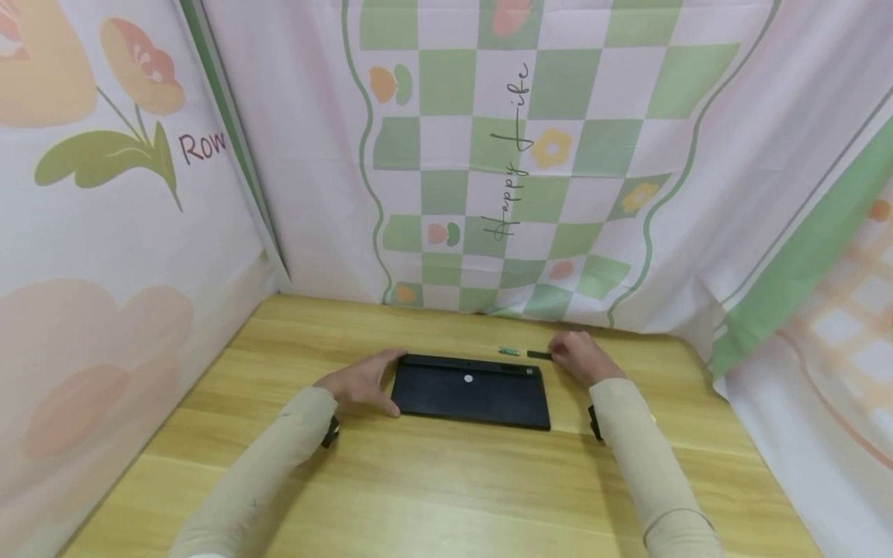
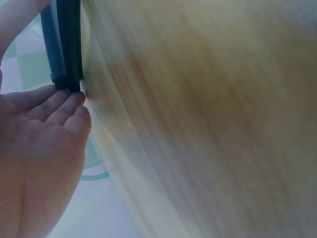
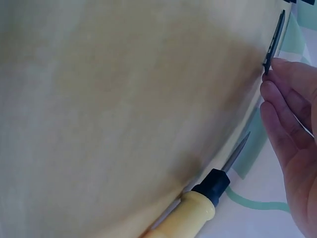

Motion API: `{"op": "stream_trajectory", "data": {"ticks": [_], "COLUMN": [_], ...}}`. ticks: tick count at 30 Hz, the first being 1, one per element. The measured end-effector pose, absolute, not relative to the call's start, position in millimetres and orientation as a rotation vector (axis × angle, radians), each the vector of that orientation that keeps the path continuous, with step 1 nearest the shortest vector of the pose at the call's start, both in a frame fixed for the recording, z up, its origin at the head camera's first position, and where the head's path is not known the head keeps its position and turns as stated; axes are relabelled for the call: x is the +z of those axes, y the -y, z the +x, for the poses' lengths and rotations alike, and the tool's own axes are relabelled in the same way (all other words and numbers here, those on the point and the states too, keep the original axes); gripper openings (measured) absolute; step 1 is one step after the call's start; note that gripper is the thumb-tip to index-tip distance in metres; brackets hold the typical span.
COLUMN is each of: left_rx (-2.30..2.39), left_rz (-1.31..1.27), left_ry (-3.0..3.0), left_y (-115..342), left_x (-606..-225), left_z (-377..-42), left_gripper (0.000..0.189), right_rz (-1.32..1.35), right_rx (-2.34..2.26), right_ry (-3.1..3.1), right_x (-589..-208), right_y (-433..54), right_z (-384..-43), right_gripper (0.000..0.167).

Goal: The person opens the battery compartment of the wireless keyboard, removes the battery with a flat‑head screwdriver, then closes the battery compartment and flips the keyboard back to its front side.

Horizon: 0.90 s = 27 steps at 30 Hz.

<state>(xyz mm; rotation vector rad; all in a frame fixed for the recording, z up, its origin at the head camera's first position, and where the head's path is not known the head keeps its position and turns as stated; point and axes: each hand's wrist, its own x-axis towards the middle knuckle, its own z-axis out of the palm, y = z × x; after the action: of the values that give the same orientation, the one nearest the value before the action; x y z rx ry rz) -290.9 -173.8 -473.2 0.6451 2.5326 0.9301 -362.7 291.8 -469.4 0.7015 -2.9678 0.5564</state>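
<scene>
A flat black panel [image 1: 474, 399] with a raised bar along its back edge and a white round dot lies on the table. My left hand [image 1: 359, 382] spans its left end, thumb at the front corner and fingers at the back one. Those fingers [image 2: 64, 109] look fairly straight in the left wrist view, tips against the panel's end. Right of the panel, my right hand [image 1: 582, 356] pinches the end of a thin black strip [image 1: 539, 355] between thumb and fingers, low over the table. A small green battery [image 1: 509, 351] lies just left of the strip.
A pointed tool with a yellow handle [image 3: 185, 218] and black collar shows near my right wrist in the right wrist view. The wooden table [image 1: 432, 488] meets a checkered curtain [image 1: 516, 194] at the back, and printed cloth [image 1: 125, 232] hangs on the left.
</scene>
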Motion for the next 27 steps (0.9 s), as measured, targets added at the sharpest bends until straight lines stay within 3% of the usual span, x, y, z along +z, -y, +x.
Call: {"op": "stream_trajectory", "data": {"ticks": [10, 27], "left_rx": [0.952, 0.946], "left_rz": [0.644, 0.628], "left_ry": [-2.516, -2.511], "left_y": [175, 174], "left_x": [-474, -474], "left_z": [-292, -290], "left_gripper": [0.121, 0.12], "right_rz": [0.694, 0.718], "right_rx": [0.611, 0.663], "right_ry": [2.934, 3.004], "right_x": [-472, -443], "right_y": [-293, -292], "right_z": [-363, -347], "right_gripper": [0.013, 0.014]}}
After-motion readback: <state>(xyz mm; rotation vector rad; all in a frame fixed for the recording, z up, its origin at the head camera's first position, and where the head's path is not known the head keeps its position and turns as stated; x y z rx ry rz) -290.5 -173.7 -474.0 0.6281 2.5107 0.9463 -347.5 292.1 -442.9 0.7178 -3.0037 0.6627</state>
